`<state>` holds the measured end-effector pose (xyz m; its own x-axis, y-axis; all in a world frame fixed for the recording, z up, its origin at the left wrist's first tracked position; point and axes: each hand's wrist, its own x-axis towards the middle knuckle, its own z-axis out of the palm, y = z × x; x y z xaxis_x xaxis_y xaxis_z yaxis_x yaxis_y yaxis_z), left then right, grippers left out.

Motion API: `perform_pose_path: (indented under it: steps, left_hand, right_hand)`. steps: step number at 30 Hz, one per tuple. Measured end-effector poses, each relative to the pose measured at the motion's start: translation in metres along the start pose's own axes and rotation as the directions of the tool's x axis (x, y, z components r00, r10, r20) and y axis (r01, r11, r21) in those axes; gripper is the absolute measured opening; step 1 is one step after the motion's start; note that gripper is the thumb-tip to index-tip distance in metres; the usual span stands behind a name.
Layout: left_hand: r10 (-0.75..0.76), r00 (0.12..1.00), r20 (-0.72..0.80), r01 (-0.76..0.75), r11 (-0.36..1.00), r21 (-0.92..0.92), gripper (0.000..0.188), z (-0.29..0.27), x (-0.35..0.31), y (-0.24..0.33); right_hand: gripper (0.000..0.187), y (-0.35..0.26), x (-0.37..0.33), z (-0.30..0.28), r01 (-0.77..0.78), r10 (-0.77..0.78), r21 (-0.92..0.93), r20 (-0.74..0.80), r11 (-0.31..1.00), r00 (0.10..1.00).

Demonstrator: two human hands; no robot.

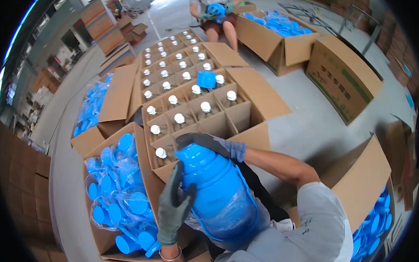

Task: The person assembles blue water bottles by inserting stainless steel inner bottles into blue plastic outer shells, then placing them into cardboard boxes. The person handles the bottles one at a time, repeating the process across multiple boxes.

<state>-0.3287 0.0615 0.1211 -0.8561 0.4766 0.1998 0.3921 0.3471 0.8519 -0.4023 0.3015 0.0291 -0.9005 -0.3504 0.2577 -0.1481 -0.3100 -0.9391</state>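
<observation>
Apparently the work was partway along: white-capped bottles stood in many cells of the divided carton, one blue cup sat among their tops, and the big blue vessel was outside the cells. It lay aslant over the person's lap — its long axis running up and slightly left, narrower end toward the carton — with the right hand's fingers grasping that end; the left hand touched its side, but whether clenched I couldn't tell.
</observation>
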Motion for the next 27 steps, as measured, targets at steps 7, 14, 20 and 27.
perform_pose_path:
  steps: [7,14,20,27]
  left_hand:
    - [-0.102,0.994,-0.05,0.098,0.993,-0.062,0.06,0.006,-0.029,-0.08]
    - [-0.183,0.982,-0.056,0.179,0.982,-0.06,0.076,-0.011,-0.009,-0.009]
    - [-0.348,0.936,0.043,0.348,0.905,-0.244,0.088,-0.004,-0.004,-0.032]
    - [0.055,0.993,-0.101,-0.018,0.941,0.338,0.097,0.007,0.008,0.0]
  right_hand:
    - [0.058,-0.05,0.015,0.062,-0.002,0.011,-0.358,0.023,0.934,1.0]
    - [0.043,0.007,0.025,0.0,0.095,-0.034,-0.348,0.177,0.933,0.984]
    - [0.059,-0.042,0.024,0.041,-0.283,0.283,-0.223,-0.031,0.933,0.959]
    - [0.068,0.031,0.061,0.026,-0.222,-0.082,0.592,0.442,0.775,0.893]
